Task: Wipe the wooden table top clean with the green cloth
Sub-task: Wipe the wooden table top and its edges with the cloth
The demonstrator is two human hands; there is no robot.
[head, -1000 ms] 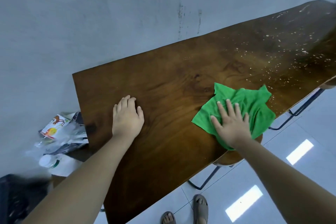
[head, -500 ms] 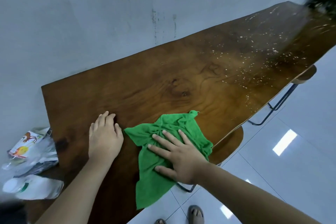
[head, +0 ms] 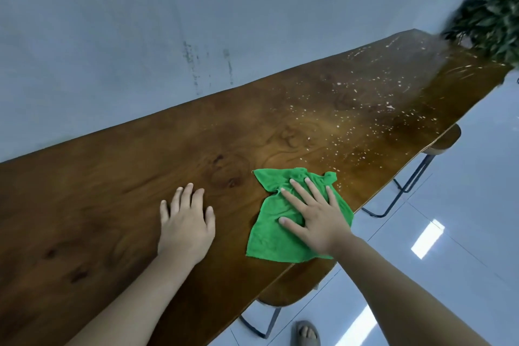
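A long dark wooden table top (head: 118, 194) runs from lower left to upper right along a grey wall. White crumbs and specks (head: 362, 109) dot its far right half. The green cloth (head: 273, 229) lies flat near the table's front edge. My right hand (head: 316, 215) presses down on it, fingers spread and palm flat. To the left of the cloth my left hand (head: 186, 222) rests flat on the bare wood, holding nothing.
A leafy green plant (head: 491, 19) stands at the table's far right end. Two wooden stools with dark metal legs sit under the front edge, one (head: 286, 292) below my right arm, one (head: 445, 139) farther right. My sandalled foot (head: 307, 333) is on the white tiled floor.
The cloth under my right hand has slid rightward, away from my left hand, and now lies fully on the table instead of hanging over the edge. The view has shifted right; the left clutter is gone.
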